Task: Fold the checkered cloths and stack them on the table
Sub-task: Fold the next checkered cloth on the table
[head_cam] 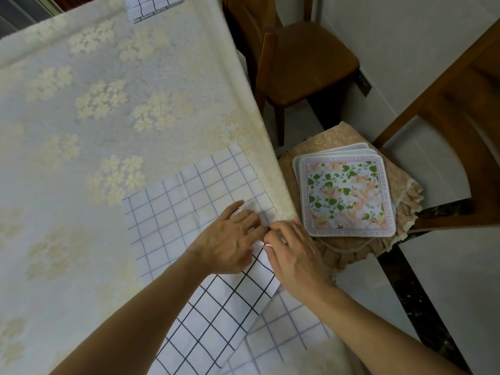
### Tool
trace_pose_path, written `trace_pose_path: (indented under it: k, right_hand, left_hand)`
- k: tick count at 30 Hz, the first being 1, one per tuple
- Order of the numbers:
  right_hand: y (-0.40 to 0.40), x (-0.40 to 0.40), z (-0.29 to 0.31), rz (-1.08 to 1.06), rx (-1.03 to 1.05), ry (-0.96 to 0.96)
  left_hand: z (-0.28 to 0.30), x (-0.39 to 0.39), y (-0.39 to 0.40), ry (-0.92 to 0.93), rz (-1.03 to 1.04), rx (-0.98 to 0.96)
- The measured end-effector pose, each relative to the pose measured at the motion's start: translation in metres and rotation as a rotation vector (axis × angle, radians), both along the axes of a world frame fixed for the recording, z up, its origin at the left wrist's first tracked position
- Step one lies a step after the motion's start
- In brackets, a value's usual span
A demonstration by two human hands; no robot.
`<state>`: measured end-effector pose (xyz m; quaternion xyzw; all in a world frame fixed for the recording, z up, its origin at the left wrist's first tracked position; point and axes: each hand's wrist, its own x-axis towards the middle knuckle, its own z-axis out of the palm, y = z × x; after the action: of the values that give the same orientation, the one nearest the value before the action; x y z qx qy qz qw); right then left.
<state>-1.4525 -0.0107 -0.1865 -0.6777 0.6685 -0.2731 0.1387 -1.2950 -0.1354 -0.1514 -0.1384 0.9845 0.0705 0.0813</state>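
A white checkered cloth (189, 201) with thin dark grid lines lies spread on the near right part of the table (94, 117); its near portion (221, 315) hangs toward me over the table edge. My left hand (230, 239) and my right hand (295, 253) meet at the cloth's right edge, and both pinch the fabric there between fingertips. A folded checkered cloth (151, 6) rests at the far edge of the table, partly cut off by the frame.
The table wears a cream floral tablecloth. Right of it, a chair with a beige frilled cushion (351, 244) carries a stack of floral placemats (346, 196). A wooden chair (303, 63) stands further back, and another wooden frame (446, 104) is at the right.
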Motion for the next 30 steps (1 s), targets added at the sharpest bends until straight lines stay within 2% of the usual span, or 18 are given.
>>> trace_pose_path:
  k: [11, 20, 24, 30]
  right_hand:
    - [-0.003, -0.003, 0.001, -0.043, 0.092, -0.008]
    - [-0.023, -0.003, 0.007, -0.059, 0.248, 0.037]
    - [-0.032, -0.005, 0.012, -0.083, 0.320, 0.025]
    - [-0.044, -0.009, 0.017, -0.079, 0.420, -0.079]
  left_hand:
    - [0.001, -0.016, -0.013, -0.072, 0.014, -0.033]
    - [0.001, -0.013, -0.018, -0.075, 0.072, 0.063]
    - [0.007, -0.014, -0.020, -0.048, 0.096, 0.109]
    - [0.009, -0.019, -0.028, -0.055, 0.096, 0.029]
